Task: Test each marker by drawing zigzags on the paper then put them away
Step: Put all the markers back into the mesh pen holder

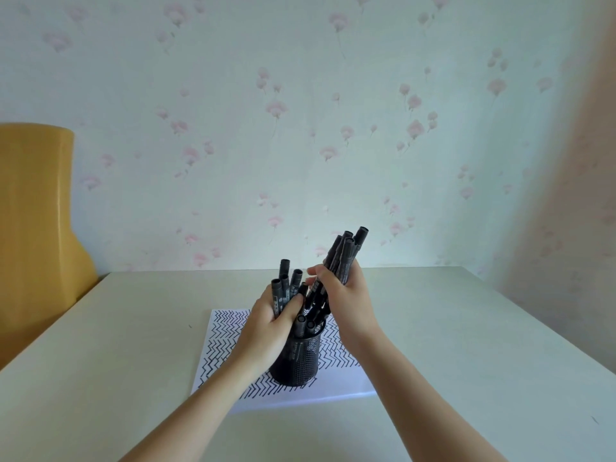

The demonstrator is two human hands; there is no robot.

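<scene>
The left hand (278, 313) grips a bundle of black markers (283, 288); the right hand (343, 288) grips another bundle (346, 251). Just below both grips, the mesh holder (296, 361) stands on the zigzag-covered paper (226, 331) on the desk (466, 328).

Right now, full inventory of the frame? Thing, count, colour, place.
mesh pen holder: one, black, standing on the paper, a few markers inside
markers in left hand: a bundle, count unclear, black, above the holder
markers in right hand: a bundle, count unclear, black, tilted up to the right
paper: one sheet, white, covered in black zigzags, mid-table
table: one, off-white
chair back: one, yellow, far left
wallpaper: pale with pink flowers, behind
left hand: grips its bundle
right hand: grips its bundle
</scene>
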